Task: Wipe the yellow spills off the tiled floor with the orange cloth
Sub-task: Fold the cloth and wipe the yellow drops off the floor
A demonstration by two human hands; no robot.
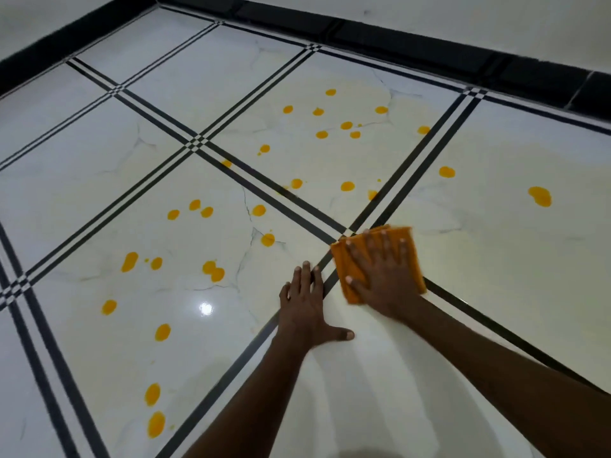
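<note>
A folded orange cloth (350,269) lies flat on the white tiled floor (479,276), over a crossing of black tile lines. My right hand (380,276) presses on it with fingers spread straight. Just to its left, my left hand (305,309) rests flat on the floor, fingers straight and thumb out to the right. Several yellow spills dot the tiles: a large one at the right (540,196), a pair left of my left hand (213,271), and a cluster farther off (346,125). Others run along the near left (156,424).
A black skirting band (429,44) runs along the white wall at the back and right. Black double lines (195,145) divide the floor into large squares. A bright light reflection (205,308) shines on the tile near my left hand.
</note>
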